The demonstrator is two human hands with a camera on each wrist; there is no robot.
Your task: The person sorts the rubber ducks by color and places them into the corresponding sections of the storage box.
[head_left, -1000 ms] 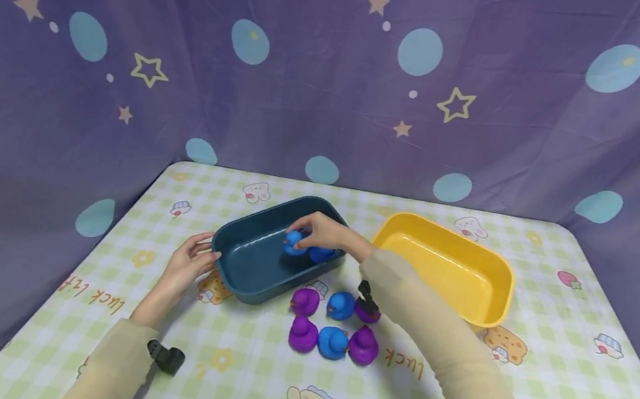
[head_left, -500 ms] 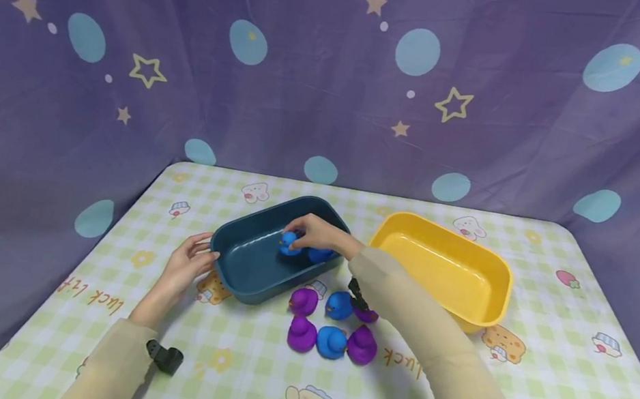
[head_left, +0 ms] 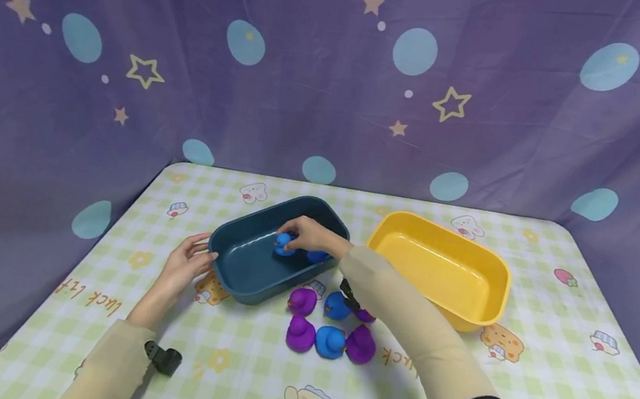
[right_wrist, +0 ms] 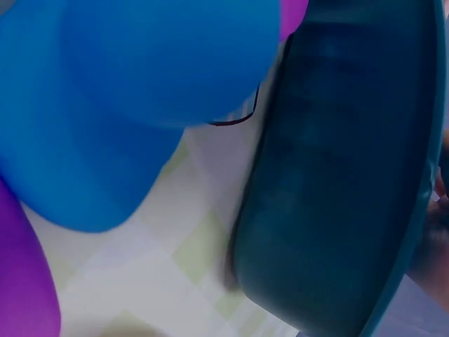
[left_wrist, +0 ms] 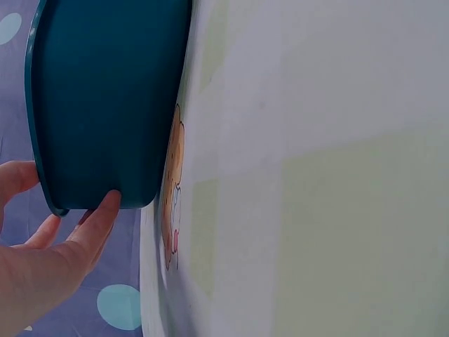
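My right hand [head_left: 308, 234] pinches a blue rubber duck [head_left: 283, 245] inside the dark teal basin [head_left: 241, 270]. A second blue duck [head_left: 317, 257] sits in the basin below that hand, partly hidden by it. At the basin's left end my left hand [head_left: 186, 262] rests its spread fingers against the outer wall and rim. The left wrist view shows a fingertip [left_wrist: 111, 201] touching the basin's end. In front of the basin stand two rows of ducks: purple ducks [head_left: 300, 334] and blue ducks [head_left: 329, 342]. One purple duck [head_left: 365, 316] is partly covered by the right wrist's camera.
A yellow basin [head_left: 439, 272] stands right of the teal one, partly behind my right sleeve [head_left: 419, 325]. A checked tablecloth [head_left: 242, 388] covers the table. Behind it hangs a purple curtain [head_left: 294, 120]. In the right wrist view a blue duck [right_wrist: 161, 63] looms close.
My right hand has shifted slightly left within the teal basin, with the blue duck between its fingers. The left hand keeps its place on the basin. The ducks on the table stay put.
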